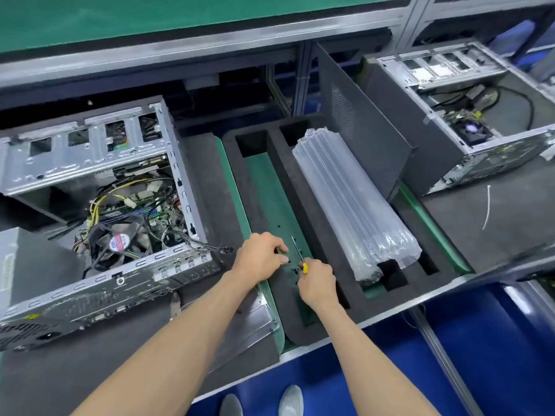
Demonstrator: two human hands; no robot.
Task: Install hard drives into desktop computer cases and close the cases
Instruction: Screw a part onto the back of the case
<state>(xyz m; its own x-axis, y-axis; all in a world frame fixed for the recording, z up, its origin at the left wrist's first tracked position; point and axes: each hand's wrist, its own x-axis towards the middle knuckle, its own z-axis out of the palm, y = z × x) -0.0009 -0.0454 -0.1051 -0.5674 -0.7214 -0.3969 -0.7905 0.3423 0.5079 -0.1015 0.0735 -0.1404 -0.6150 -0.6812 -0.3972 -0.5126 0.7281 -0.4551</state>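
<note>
Grey-matted desk (pixel 495 211) carries an open metal case (pixel 99 205) at left and another (pixel 468 109) upper right. At lower centre, over a black foam tray (pixel 300 187), right hand (pixel 316 283) grips a yellow-handled screwdriver (pixel 300 258); left hand (pixel 258 256) fingers pinch something too small to tell.

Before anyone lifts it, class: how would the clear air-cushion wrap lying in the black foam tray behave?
The air-cushion wrap is probably light for its bulk: its tubes look air-filled. It would likely sag if lifted by one end, being long and thin-walled. Its glossy plastic may be slippery.
</note>
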